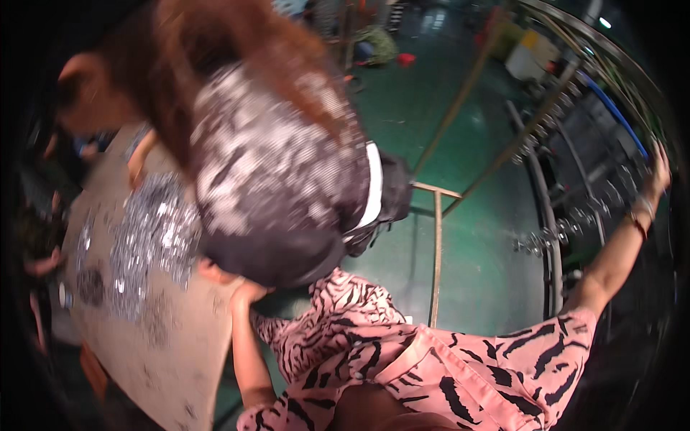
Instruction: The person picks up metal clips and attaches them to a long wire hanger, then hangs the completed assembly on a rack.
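My left hand is at the edge of a worn brown table, beside the dark lower clothing of a co-worker who bends over it. Its fingers are mostly hidden there. Many small shiny silvery pieces lie heaped and spread over the tabletop. My right arm stretches far out to the right. My right hand, with a bracelet at the wrist, is raised at a metal rack, its fingers stretched out close to the frame. I see nothing held in it.
Rows of clear round pieces hang along the rack, which has a blue bar. A thin metal frame stands on the green floor. The co-worker's body blocks part of the table. Other people's hands show along its far left side.
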The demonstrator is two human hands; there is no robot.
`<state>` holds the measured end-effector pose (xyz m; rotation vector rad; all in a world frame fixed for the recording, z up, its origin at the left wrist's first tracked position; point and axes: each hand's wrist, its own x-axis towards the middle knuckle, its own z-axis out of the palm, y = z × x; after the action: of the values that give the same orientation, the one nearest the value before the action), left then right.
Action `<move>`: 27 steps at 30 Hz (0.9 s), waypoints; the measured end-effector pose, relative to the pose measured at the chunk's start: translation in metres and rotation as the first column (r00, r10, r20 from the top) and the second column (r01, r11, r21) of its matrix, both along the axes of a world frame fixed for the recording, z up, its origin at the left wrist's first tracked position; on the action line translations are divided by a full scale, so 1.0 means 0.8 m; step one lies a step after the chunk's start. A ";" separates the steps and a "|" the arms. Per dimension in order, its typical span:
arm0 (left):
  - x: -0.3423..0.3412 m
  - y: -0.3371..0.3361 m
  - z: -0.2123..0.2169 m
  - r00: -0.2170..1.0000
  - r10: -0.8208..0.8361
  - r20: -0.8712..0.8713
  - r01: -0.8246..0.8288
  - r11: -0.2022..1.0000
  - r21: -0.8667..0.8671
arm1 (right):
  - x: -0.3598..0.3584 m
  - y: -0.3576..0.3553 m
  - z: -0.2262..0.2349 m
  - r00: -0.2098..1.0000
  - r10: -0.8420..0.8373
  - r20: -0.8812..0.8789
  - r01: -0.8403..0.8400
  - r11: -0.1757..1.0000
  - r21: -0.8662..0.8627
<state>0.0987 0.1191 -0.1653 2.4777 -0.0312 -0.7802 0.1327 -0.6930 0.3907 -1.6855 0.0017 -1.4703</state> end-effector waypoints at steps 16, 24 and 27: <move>-0.224 -0.025 0.114 0.704 0.676 0.217 -0.554 0.715 -0.426 | 0.053 0.600 -0.288 -0.570 0.438 -0.695 -0.409 -0.885 -0.223; -0.212 0.125 0.078 -0.029 0.797 0.603 -0.979 0.099 -0.178 | 0.029 0.773 -0.321 -0.708 -0.150 -0.690 0.037 -0.984 0.176; -0.212 0.121 0.054 0.145 0.573 0.807 -0.986 0.148 0.072 | 0.043 0.830 -0.374 -0.698 -0.135 -0.703 -0.228 -0.889 0.397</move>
<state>-0.0711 0.2162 -0.1223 2.4831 1.5847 0.7525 0.1669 -0.0288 0.0915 -0.8763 -1.9637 1.4313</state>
